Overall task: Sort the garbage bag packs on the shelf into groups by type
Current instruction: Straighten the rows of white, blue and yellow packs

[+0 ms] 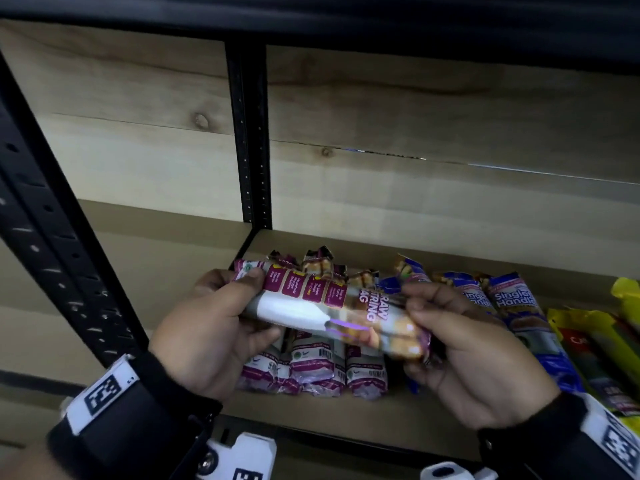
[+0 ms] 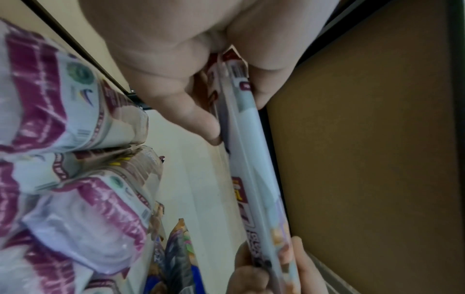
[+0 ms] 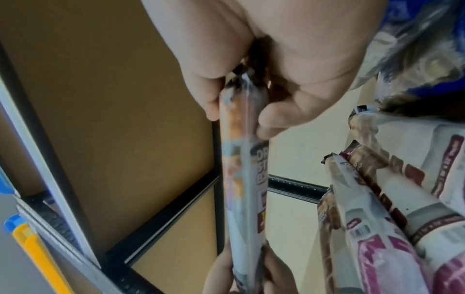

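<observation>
You hold the long maroon-and-white plastic drawstring pack [image 1: 332, 315] crosswise at centre frame, left hand [image 1: 211, 336] and right hand [image 1: 471, 355] each clenching an end, likely readying it for the matching maroon packs [image 1: 313, 370] below.

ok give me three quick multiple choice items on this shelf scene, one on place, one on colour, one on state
1. Where do the blue packs lie relative to the maroon packs?
A. to their right
B. to their left
C. on top of them

2. What colour are the packs at the far right?
A. green
B. yellow
C. black

3. How is the drawstring pack held?
A. lying on the shelf
B. by one hand
C. by both hands

Answers: 1 A, blue sits right of maroon; 2 B, yellow wrappers; 3 C, left hand and right hand each grip an end.
</observation>
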